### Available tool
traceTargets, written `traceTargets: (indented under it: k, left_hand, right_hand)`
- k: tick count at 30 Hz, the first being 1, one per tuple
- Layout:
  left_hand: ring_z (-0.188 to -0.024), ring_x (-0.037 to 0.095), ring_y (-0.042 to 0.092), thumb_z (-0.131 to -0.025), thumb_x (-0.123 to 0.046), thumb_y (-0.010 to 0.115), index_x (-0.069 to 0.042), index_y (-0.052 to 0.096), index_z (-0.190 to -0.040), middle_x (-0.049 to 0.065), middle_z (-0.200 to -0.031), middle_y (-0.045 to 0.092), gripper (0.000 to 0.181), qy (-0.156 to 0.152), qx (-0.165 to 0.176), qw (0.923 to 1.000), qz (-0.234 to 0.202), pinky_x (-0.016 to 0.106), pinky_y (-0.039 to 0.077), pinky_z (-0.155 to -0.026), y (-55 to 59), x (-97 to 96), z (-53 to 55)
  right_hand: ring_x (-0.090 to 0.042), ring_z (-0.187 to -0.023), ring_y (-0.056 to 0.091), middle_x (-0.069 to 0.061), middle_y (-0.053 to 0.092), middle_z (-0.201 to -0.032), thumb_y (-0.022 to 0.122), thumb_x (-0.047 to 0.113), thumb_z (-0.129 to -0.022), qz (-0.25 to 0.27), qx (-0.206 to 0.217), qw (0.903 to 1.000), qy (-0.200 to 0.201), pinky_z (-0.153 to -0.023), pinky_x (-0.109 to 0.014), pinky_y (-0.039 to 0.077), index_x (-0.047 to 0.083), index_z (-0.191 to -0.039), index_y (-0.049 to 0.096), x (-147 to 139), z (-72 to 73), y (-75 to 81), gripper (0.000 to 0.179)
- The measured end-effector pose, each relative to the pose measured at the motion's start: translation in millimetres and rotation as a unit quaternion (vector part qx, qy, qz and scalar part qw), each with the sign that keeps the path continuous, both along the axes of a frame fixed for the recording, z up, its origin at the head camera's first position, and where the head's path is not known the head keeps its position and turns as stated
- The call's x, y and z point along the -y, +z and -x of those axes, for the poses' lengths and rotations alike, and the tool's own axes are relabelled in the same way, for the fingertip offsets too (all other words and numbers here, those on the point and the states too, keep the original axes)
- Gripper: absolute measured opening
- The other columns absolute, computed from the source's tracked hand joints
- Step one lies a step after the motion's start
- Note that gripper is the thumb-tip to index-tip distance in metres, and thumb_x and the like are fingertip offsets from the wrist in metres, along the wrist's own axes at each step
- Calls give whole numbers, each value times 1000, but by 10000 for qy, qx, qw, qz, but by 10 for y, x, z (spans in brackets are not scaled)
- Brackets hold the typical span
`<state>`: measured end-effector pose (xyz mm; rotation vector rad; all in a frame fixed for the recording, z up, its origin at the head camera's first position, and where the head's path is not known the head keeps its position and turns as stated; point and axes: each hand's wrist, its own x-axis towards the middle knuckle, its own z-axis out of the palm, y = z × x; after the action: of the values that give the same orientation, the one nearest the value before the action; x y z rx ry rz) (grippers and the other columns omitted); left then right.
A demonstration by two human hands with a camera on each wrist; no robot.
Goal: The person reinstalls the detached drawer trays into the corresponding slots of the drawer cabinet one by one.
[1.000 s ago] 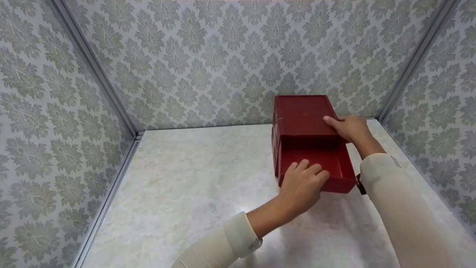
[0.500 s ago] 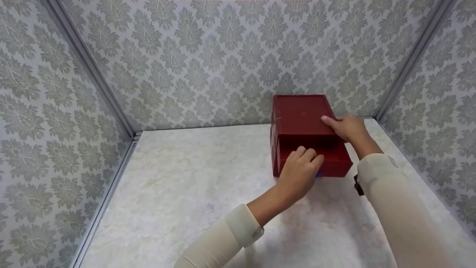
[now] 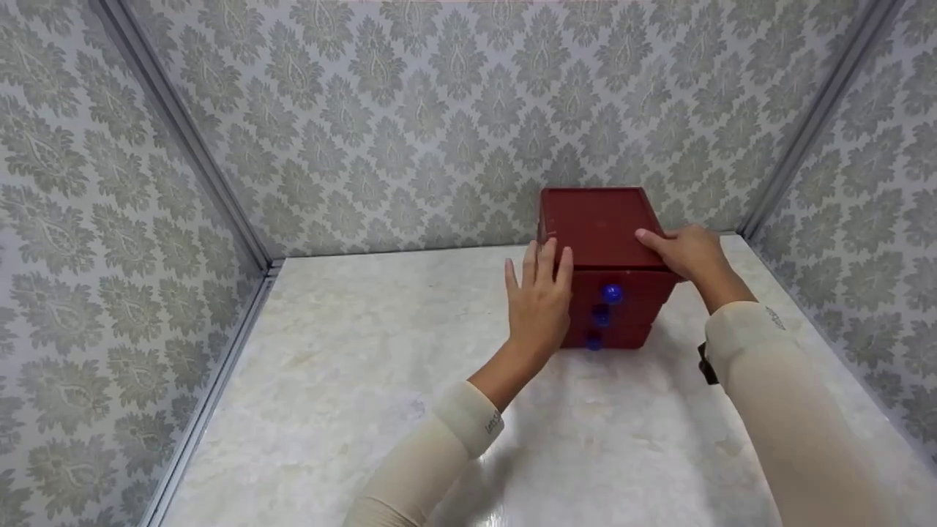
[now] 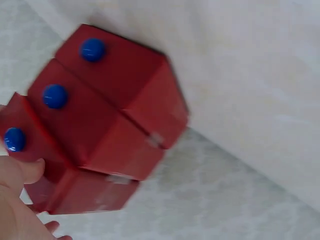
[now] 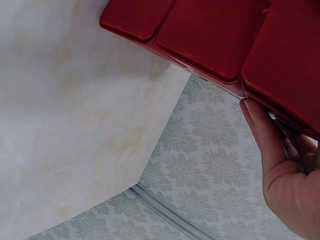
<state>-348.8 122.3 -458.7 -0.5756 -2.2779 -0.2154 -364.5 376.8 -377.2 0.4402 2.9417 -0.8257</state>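
A red cabinet [image 3: 596, 227] of three stacked drawers stands near the back right of the table. Each drawer front bears a round blue knob [image 3: 612, 294], and all the drawers look pushed in. My left hand [image 3: 540, 307] lies along the cabinet's left front edge with its fingers straight. In the left wrist view its thumb [image 4: 32, 171] touches the top drawer's front, near the knob. My right hand [image 3: 692, 256] holds the cabinet's upper right edge, thumb on top. Its fingers [image 5: 267, 132] bend against the right side in the right wrist view.
A pale marbled table [image 3: 366, 366] spreads to the left and front of the cabinet. Patterned wall panels [image 3: 468, 132] enclose it at the back and both sides, with grey metal strips [image 3: 241, 227] at the corners. A small black object [image 3: 707, 364] sits beside the right sleeve.
The top drawer has gone from pulled out to pushed in, bringing its blue knob into view. My left hand has moved from the drawer's front to the cabinet's left edge, its fingers straightened. My right hand stays.
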Motion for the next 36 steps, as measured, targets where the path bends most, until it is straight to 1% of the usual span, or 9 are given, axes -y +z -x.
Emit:
traceTargets:
  k: [3, 5, 10, 13, 17, 21, 23, 28, 36]
  left_hand:
    - [-146, 29, 43, -89, -34, 79, -27, 53, -144, 3, -153, 50, 61, -5, 325, 9995, -15, 64, 38, -113, -35, 57, 105]
    - [-144, 29, 46, -88, -33, 79, -29, 56, -139, 2, -150, 53, 56, -123, 423, 9989, -136, 65, 38, -112, -27, 69, 148]
    - [-140, 30, 51, -90, -31, 78, -26, 65, -119, 2, -147, 57, 32, -440, 515, 9962, -548, 63, 41, -110, 62, 22, 183]
    - [-140, 29, 51, -89, -29, 79, -25, 67, -112, 0, -149, 56, 26, -562, 613, 9941, -701, 63, 42, -110, 111, -1, 190]
    - [-140, 27, 52, -87, -26, 82, -24, 67, -114, -2, -149, 57, 31, -561, 768, 9928, -730, 63, 42, -110, 140, -12, 193]
    - [-139, 26, 53, -87, -25, 82, -23, 66, -116, -3, -148, 57, 33, -542, 859, 9925, -687, 61, 42, -112, 138, -19, 194]
    - [-138, 25, 54, -87, -25, 81, -23, 65, -116, -3, -149, 57, 33, -546, 869, 9925, -670, 60, 41, -112, 139, -20, 195]
    - [-137, 25, 55, -89, -25, 80, -24, 65, -117, -3, -149, 56, 32, -539, 887, 9926, -628, 59, 41, -113, 137, -16, 189]
    - [-137, 26, 55, -90, -26, 79, -24, 65, -120, -3, -150, 55, 33, -525, 908, 9928, -578, 60, 42, -112, 125, 1, 186]
  right_hand:
    - [-47, -127, 54, -35, 47, -147, 41, 84, -89, 44, -38, 10000, -46, -100, -58, 48, 2, -152, 44, -4, 1, -9, 103]
    - [-47, -124, 56, -35, 49, -144, 41, 84, -88, 51, -69, 9999, -68, -101, -58, 48, 2, -151, 45, -8, -1, -13, 103]
    - [-46, -121, 59, -35, 53, -141, 43, 84, -88, 162, -125, 9997, -119, -99, -57, 49, 2, -150, 46, -21, -10, -18, 102]
    - [-44, -117, 62, -34, 56, -138, 45, 83, -88, 283, -156, 9993, -171, -95, -54, 53, 2, -149, 48, -21, -9, -24, 101]
    - [-40, -109, 67, -33, 60, -132, 48, 80, -88, 491, -195, 9983, -236, -80, -44, 60, 1, -149, 49, -12, 0, -31, 100]
    - [-36, -104, 70, -33, 62, -130, 50, 80, -88, 652, -188, 9973, -265, -68, -35, 61, 0, -148, 49, -11, 7, -43, 100]
    - [-36, -103, 71, -33, 62, -129, 51, 79, -88, 722, -180, 9968, -279, -67, -35, 61, 0, -149, 49, -10, 5, -43, 99]
    - [-39, -108, 69, -33, 58, -135, 50, 79, -89, 780, -127, 9965, -275, -68, -36, 61, 1, -151, 45, 1, -12, -33, 99]
    - [-41, -111, 67, -33, 55, -140, 49, 80, -89, 717, -112, 9971, -224, -70, -37, 61, 3, -153, 43, 9, -10, -42, 101]
